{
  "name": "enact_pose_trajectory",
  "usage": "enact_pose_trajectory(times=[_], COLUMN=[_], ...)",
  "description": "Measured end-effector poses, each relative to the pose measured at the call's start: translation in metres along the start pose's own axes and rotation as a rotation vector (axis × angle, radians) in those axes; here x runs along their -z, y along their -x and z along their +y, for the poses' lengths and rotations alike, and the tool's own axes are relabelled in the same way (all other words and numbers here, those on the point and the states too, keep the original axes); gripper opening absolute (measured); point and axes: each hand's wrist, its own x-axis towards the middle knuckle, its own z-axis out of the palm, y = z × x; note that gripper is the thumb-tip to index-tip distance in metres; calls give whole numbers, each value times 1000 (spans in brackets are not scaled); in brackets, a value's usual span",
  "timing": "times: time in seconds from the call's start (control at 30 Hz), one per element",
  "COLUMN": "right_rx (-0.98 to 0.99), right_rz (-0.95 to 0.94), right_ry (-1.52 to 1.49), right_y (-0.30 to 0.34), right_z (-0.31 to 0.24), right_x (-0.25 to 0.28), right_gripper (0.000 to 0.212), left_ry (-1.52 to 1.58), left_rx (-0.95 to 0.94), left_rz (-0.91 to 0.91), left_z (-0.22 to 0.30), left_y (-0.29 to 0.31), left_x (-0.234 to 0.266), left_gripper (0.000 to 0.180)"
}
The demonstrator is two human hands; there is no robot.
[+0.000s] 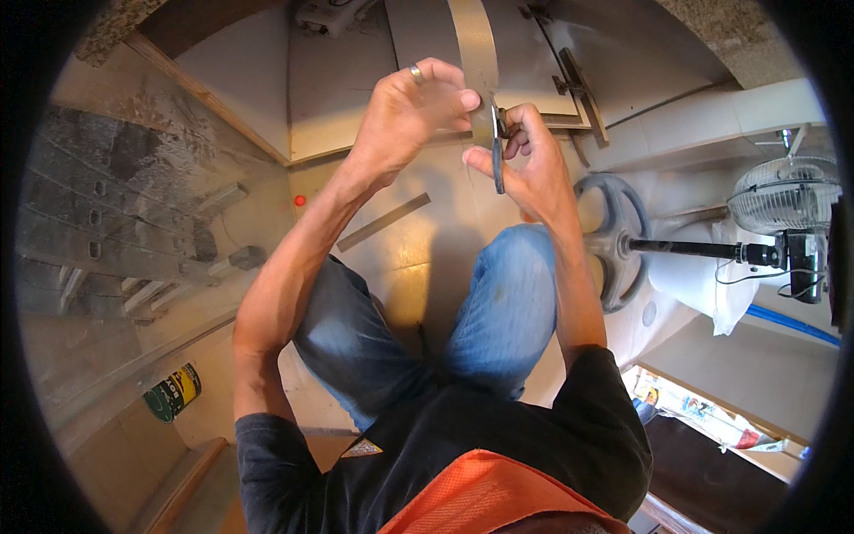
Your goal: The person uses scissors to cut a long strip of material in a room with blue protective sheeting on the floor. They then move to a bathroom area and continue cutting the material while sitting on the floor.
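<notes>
A long, flat tan strip [475, 44] hangs from the top of the view down between my hands. My left hand [405, 111], with a ring on one finger, is closed at the strip's left edge, thumb and fingertips together on it. On the other side, my right hand [538, 165] grips a pair of scissors [497, 156] by the dark handles. The blades point up and lie against the strip, close to my left fingertips. Whether the blades are apart is too small to tell. My knees are bent below both hands.
Pale panels [338, 89] stand ahead. A narrow offcut strip [384, 222] and a small red cap [300, 200] lie on the floor. To the right are a fan [787, 196] and its round base [614, 240]. A paint can [173, 393] sits at lower left.
</notes>
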Motion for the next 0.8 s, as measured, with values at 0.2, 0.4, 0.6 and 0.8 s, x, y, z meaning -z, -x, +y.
enact_pose_trajectory(times=[0.2,0.4,0.6,0.8], right_rx=[-30,47,-69,-74], right_rz=[15,60,25,8], right_ry=[-14,44,35,-71], right_y=[2,4,6,9], right_z=[1,-4,-15,-20], right_x=[2,5,9,10], right_gripper=[52,50,58,51], left_ry=[2,-15,13,50], left_rx=[-16,8,35,32], left_rz=[-2,-6,-43,-61], left_z=[-2,1,3,5], left_y=[2,3,5,6], left_x=[-4,-5,-5,-5], left_gripper=[21,21,11,11])
